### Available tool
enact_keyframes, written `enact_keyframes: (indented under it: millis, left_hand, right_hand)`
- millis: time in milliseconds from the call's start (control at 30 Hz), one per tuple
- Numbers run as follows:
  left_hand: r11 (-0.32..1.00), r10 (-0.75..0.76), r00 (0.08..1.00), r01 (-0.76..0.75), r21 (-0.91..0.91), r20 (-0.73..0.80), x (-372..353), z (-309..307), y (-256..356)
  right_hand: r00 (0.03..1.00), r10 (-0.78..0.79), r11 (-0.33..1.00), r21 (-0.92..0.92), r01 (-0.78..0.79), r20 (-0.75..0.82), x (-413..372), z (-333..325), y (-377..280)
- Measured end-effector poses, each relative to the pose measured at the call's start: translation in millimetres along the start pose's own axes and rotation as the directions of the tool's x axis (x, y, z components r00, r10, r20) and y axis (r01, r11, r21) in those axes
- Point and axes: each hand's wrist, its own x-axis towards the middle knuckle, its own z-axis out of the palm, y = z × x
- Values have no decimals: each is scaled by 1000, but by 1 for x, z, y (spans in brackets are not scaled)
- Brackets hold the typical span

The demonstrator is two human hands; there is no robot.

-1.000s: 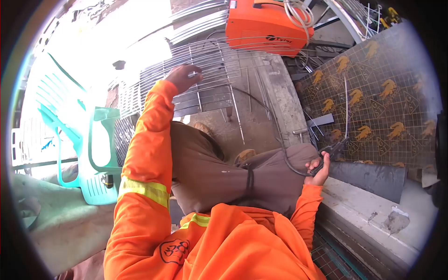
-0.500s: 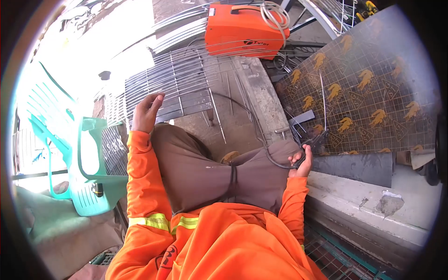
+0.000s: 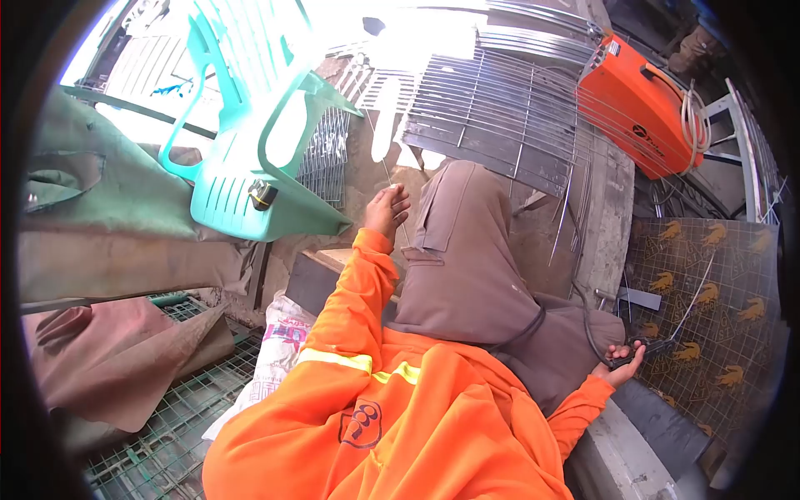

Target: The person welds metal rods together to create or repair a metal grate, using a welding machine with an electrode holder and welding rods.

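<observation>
My left hand (image 3: 387, 210), beside my left knee, has its fingers pinched round a thin metal rod (image 3: 383, 161) that slants up toward the green chair. Low at the right, my right hand (image 3: 621, 364) is closed on a black electrode holder (image 3: 654, 347). A pale thin electrode (image 3: 697, 292) sticks up from the holder's jaws, over the patterned board. A black cable (image 3: 582, 304) runs from the holder past my right leg. Ahead of my knees, a grid of metal bars (image 3: 492, 108) lies over a dark sheet.
An orange welding machine (image 3: 637, 117) stands at the upper right. The green plastic chair (image 3: 237, 196) with a small black and yellow object (image 3: 262, 195) is at left. The patterned board (image 3: 725, 325) leans right. A printed sack (image 3: 279, 342) and green wire mesh (image 3: 158, 442) lie at lower left.
The view has swung left, so the chair and machine appear further right. My left hand has moved from above the bar grid to beside my knee and now holds a rod. My right hand keeps the holder.
</observation>
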Motion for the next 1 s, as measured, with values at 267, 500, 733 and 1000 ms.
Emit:
enact_keyframes:
  millis: [267,500,733,1000]
  left_hand:
    - [834,208,978,-195,517,33,140,5,-9]
    - [540,117,955,-292,790,273,186,-5,10]
    - [929,-121,987,74,364,108,175,-1,23]
    - [978,-105,988,82,191,114,203,12,24]
  right_hand:
    - [1000,-7,1000,-10,7,16,-2,-1,-2]
    - [999,-21,1000,-17,20,-26,-3,3,0]
    - [1000,-6,996,-86,5,-16,-6,11,-5]
    - [999,4,986,-168,-13,-51,-3,15,-3]
